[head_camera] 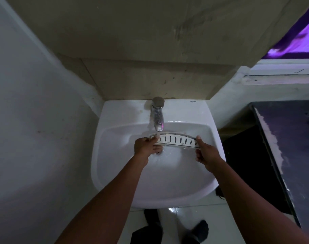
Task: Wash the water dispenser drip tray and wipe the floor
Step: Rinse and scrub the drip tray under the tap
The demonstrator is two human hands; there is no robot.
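A white curved drip tray (176, 140) with a row of dark slots is held over the white sink (210, 184), just under the chrome tap (157, 113). My left hand (145, 147) grips the tray's left end, thumb on top. Its right end is gripped by my right hand (205, 154). Water runs from the tap past the tray's left part and splashes into the basin near my left fingers. The tray tilts toward me, slotted face up.
A grey wall stands close on the left. A dark counter (287, 147) edges the sink on the right, with a dark gap beneath it. White floor tiles (183, 222) and my two socked feet show below the sink. A window ledge sits at the upper right.
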